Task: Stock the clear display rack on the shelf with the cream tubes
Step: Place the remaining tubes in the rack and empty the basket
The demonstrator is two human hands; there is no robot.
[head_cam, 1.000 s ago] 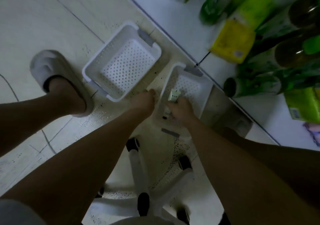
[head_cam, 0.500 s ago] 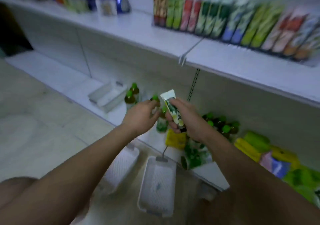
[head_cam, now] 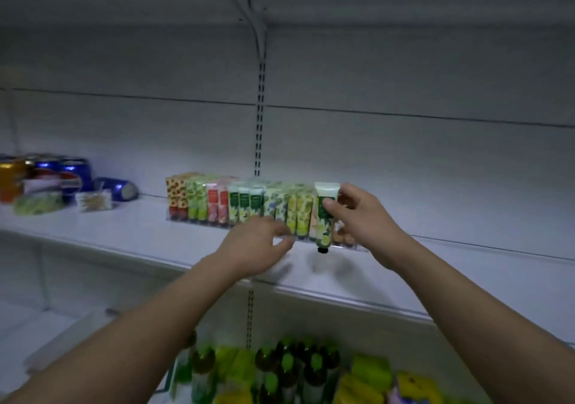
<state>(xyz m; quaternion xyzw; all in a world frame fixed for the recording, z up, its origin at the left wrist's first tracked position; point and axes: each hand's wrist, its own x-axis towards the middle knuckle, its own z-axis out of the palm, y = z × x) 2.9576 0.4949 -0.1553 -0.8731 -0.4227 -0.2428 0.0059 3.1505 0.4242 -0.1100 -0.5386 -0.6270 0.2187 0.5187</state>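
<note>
Cream tube (head_cam: 323,217), green-and-white, cap down, pinched upright in right hand (head_cam: 362,214) just in front of clear display rack (head_cam: 354,246) near its right end. Rack on white shelf (head_cam: 155,242), filled with standing tubes. Left hand (head_cam: 256,245) holds nothing, fingers loosely curled, beside rack front.

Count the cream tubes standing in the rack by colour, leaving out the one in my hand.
Orange tubes: 2
Light green tubes: 2
Red tubes: 2
Dark green tubes: 3
Blue tubes: 2
Yellow tubes: 2
Peach tubes: partly hidden, not counted
Total: 13
</note>
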